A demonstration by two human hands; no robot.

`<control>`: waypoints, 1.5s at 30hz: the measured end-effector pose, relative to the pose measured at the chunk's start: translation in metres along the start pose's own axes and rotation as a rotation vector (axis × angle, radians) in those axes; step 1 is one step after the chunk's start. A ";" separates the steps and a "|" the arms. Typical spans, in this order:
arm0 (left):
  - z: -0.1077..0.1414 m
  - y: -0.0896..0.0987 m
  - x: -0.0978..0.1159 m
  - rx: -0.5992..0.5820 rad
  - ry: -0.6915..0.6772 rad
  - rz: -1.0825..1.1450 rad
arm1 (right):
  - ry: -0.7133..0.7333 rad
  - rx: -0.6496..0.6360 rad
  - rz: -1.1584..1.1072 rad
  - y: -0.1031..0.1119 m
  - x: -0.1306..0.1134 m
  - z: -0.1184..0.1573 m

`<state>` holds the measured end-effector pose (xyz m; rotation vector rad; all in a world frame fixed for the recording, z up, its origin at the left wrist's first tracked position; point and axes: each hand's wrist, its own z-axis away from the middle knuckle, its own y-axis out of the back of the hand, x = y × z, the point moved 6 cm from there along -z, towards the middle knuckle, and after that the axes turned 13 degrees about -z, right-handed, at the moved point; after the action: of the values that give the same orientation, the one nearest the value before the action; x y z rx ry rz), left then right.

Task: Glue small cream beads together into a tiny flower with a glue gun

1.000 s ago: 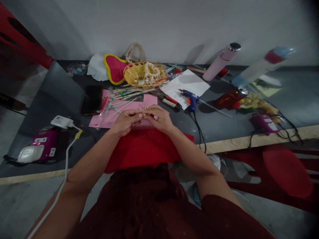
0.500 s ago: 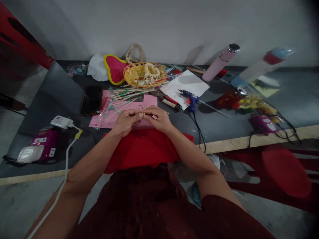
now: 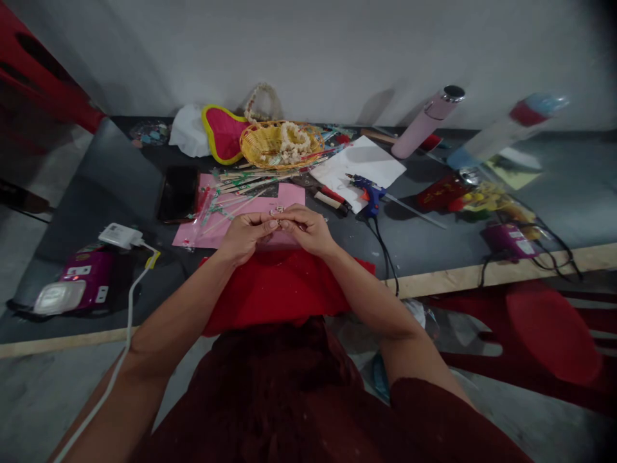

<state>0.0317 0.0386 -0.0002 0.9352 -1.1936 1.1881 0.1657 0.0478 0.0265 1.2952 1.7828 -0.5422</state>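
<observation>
My left hand [image 3: 247, 236] and my right hand [image 3: 308, 230] meet fingertip to fingertip over the near edge of a pink sheet [image 3: 292, 194]. Both are closed, thumbs and forefingers pinching a small piece of beadwork [image 3: 276, 211] in pale beads. Its upper part shows as a little loop above the fingers; the rest is hidden by them. Under my wrists a red cloth [image 3: 284, 289] hangs over the table's front edge. Just beyond the hands lie several thin sticks [image 3: 245, 183] with green bits on them.
Behind stands a yellow wicker basket [image 3: 250, 149] holding pale strung pieces. To the right lie pliers [image 3: 332, 196], a blue glue gun [image 3: 372, 194] with a cord, a red can [image 3: 441, 191] and a pink flask [image 3: 427, 122]. A phone [image 3: 178, 194] and a purple power block [image 3: 89, 276] sit left.
The small beaded piece has turned slightly between my fingertips, and more of its loop shows above them. My right fingers have shifted a little. Everything else stays in place.
</observation>
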 end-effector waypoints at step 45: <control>0.001 -0.003 -0.003 -0.092 0.028 0.099 | -0.058 0.041 -0.022 0.002 0.002 0.001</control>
<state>0.0348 0.0369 -0.0033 0.7960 -1.2735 1.2096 0.1680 0.0485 0.0245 1.2767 1.7481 -0.6251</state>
